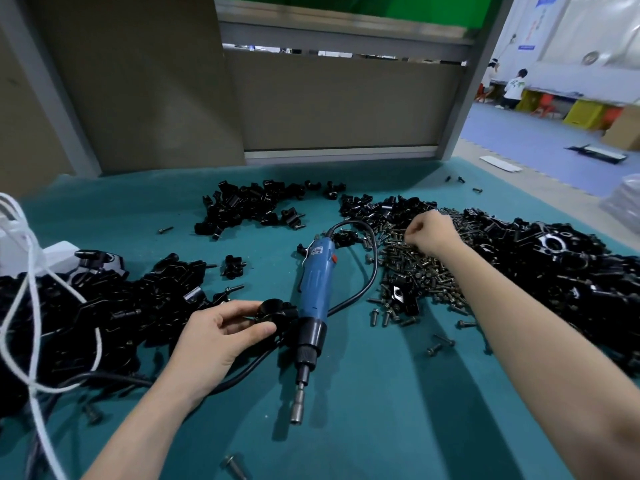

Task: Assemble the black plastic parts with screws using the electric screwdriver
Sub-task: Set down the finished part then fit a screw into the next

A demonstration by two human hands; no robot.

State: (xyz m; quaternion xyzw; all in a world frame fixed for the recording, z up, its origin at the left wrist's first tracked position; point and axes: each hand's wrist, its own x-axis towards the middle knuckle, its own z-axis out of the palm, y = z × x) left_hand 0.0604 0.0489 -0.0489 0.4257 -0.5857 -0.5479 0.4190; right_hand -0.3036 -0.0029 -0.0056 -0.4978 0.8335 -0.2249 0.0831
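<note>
Step in hand, judged: fetching a screw.

Left hand (221,336) grasps a small black plastic clamp part (277,311), just beside the blue electric screwdriver (313,289) at its 9 o'clock.

Right hand (431,233) is curled in the heap of dark flanged metal screws (415,271) at 2 o'clock. Cannot tell whether it pinches one.

Best to lift a single screw by its head.

Count: one screwdriver, one held part; screws too many to count.
</note>
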